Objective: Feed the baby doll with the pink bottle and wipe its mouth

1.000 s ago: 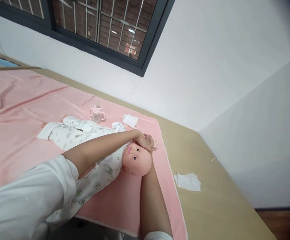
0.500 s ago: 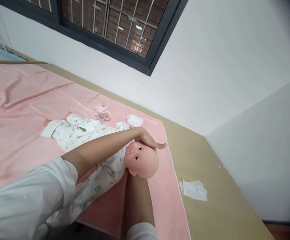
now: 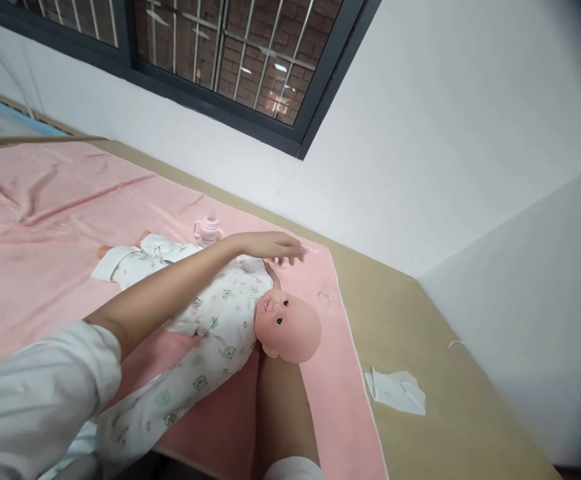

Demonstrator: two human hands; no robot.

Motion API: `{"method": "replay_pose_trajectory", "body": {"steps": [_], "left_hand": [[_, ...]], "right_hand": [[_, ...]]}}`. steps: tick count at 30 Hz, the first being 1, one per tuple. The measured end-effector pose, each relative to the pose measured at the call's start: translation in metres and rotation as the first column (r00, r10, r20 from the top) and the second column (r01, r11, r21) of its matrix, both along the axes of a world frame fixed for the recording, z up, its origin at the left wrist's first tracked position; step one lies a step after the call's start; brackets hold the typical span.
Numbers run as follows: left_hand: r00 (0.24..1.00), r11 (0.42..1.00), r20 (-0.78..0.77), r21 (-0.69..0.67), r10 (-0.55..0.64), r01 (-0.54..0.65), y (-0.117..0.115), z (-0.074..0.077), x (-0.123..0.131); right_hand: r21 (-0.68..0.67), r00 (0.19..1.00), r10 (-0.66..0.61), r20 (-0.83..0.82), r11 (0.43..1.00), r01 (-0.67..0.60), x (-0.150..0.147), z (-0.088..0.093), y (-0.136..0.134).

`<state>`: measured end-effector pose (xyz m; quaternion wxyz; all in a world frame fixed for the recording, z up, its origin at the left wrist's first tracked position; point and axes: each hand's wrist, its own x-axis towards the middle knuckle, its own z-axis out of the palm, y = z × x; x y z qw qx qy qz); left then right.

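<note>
A bald baby doll (image 3: 290, 327) in white printed clothes lies on its back, feet to the left. My right forearm passes beneath its neck, and a sliver of my right hand (image 3: 273, 274) shows by the far shoulder, wrapped round it. Most of that hand is hidden. Reaching across above the doll, my left hand (image 3: 281, 247) has its fingers stretched out over a small white cloth (image 3: 285, 262), of which only bits show between and below the fingers. A small clear, roundish thing or wet spot (image 3: 324, 297) lies beyond the doll's head.
A pink baby bottle (image 3: 209, 228) with handles stands beyond the doll. Under everything is a pink sheet (image 3: 65, 220) on a tan surface (image 3: 385, 293). A folded white cloth (image 3: 396, 392) lies at the right. The wall and barred window (image 3: 230, 53) are behind.
My left hand has left the doll's head and moved back and left, over the white cloth. The clear spot beyond the head is now uncovered. The doll stays on my right arm.
</note>
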<state>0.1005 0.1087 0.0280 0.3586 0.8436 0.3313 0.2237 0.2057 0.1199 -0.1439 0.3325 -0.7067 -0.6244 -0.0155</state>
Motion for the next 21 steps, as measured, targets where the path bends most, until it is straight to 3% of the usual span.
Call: {"method": "replay_pose_trajectory", "body": {"steps": [3,5,7,10,14,17,20,21], "left_hand": [[0.943,0.936,0.084,0.121,0.323,-0.331,-0.009,-0.011,-0.049],[0.814,0.805,0.096,0.123,0.572,-0.58,-0.009,-0.025,-0.078],[0.611,0.6,0.048,0.138,0.79,-0.788,-0.007,-0.042,-0.103],[0.466,0.463,-0.015,0.145,0.885,-0.874,0.001,-0.062,-0.131],[0.402,0.419,-0.139,0.132,0.905,-0.898,0.015,-0.078,-0.155],[0.425,0.452,-0.178,0.155,0.887,-0.878,0.027,-0.086,-0.161],[0.445,0.48,-0.205,0.178,0.872,-0.859,0.038,-0.095,-0.158],[0.442,0.48,-0.215,0.185,0.871,-0.857,0.041,-0.098,-0.157]], "right_hand": [[-0.253,0.98,-0.181,-0.08,0.955,0.155,-0.006,0.003,0.002],[-0.354,0.979,-0.188,-0.079,0.923,0.149,-0.004,0.005,0.001],[-0.414,0.971,-0.237,-0.029,0.887,0.204,-0.001,0.006,0.0],[-0.411,0.959,-0.282,-0.008,0.875,0.254,0.002,0.004,0.001],[-0.17,0.983,-0.103,-0.151,0.982,0.077,0.001,-0.001,0.004],[0.064,0.978,-0.049,-0.203,0.996,0.063,0.0,-0.004,0.005],[0.054,0.98,-0.108,-0.168,0.992,0.118,0.001,-0.004,0.005],[0.033,0.987,-0.076,-0.141,0.996,0.082,0.002,-0.004,0.004]]}}
